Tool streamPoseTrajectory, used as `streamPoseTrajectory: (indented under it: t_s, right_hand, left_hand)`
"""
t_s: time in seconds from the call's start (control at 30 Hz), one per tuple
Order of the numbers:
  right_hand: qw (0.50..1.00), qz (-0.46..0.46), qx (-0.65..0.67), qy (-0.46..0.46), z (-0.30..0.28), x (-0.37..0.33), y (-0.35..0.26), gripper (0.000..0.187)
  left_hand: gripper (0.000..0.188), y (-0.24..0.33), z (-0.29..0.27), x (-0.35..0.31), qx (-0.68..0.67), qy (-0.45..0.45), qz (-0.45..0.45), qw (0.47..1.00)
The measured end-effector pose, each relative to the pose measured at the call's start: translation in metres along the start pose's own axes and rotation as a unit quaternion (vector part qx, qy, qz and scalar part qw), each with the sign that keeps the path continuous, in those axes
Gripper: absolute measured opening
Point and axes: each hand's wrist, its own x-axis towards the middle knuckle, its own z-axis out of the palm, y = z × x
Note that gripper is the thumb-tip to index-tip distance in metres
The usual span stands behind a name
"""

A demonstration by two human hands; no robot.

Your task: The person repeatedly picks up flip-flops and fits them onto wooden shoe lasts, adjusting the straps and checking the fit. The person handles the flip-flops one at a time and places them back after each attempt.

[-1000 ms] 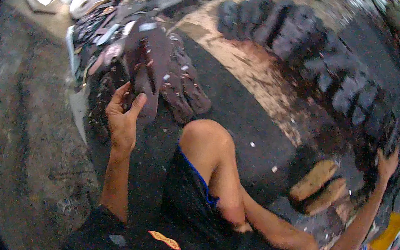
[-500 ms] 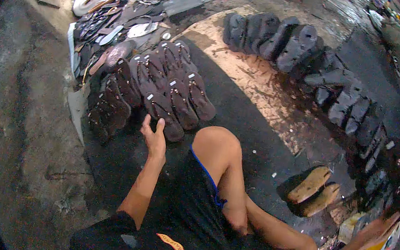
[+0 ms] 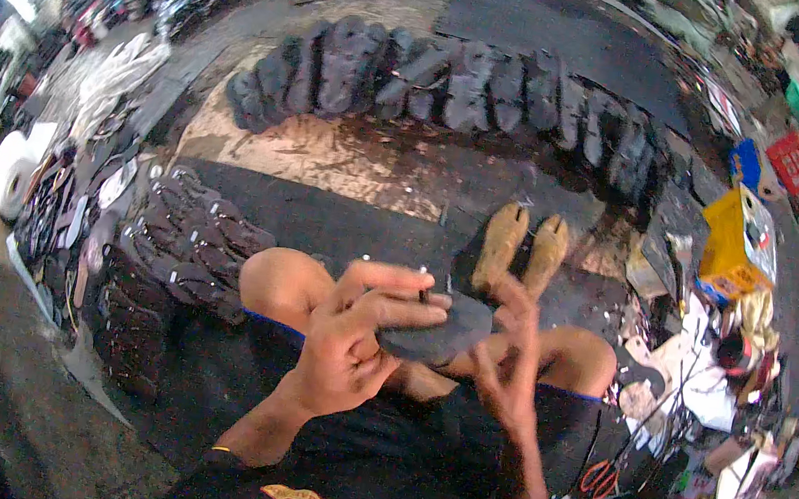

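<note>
Over my lap, my left hand [image 3: 353, 334] is closed on a dark grey sandal sole [image 3: 444, 334], held roughly flat. A small dark piece shows at its fingertips, too small to name. My right hand [image 3: 511, 360] is at the sole's right edge, fingers spread and blurred by motion; whether it touches the sole is unclear. Beyond my hands stands a pair of tan foot-shaped forms [image 3: 503, 243], each with a notch at the tip. Dark brown flip-flops [image 3: 195, 233] with small white tags lie in rows to the left.
A curved row of black soles [image 3: 471, 87] stands behind a tan board [image 3: 281, 153] strewn with scraps. To the right are a yellow box [image 3: 738, 244], a red container [image 3: 792, 163] and orange-handled scissors [image 3: 599, 480]. A white roll [image 3: 16, 174] and offcuts lie at left.
My view has turned to the right. My left hand has left the flip-flops and now holds a sole over my lap. My right hand has come in from the far right to the sole.
</note>
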Motion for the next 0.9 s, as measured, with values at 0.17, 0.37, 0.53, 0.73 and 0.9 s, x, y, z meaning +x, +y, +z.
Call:
streamPoseTrajectory:
  t_s: [0.17,0.37,0.53,0.73,0.9]
  right_hand:
    - [0.986,-0.142,-0.041,-0.077,-0.042,0.023,-0.071,0.066]
    - [0.993,-0.111,0.007,-0.026,-0.027,0.013,-0.059,0.075]
    - [0.981,-0.093,-0.084,-0.145,-0.044,0.033,-0.053,0.064]
    - [0.957,0.212,0.162,0.114,-0.03,0.059,0.051,0.023]
    - [0.889,0.289,-0.34,0.106,-0.001,0.055,0.211,0.1]
  left_hand:
    - [0.063,0.021,0.033,-0.007,0.069,0.072,0.015,0.995]
    - [0.049,0.006,0.045,-0.008,0.046,0.088,0.045,0.994]
    - [0.043,-0.011,0.04,-0.007,0.001,-0.053,-0.032,0.998]
    - [0.041,-0.055,0.02,-0.004,-0.055,0.117,-0.267,0.955]
    - [0.077,-0.096,-0.01,0.039,-0.531,0.151,-0.275,0.787]
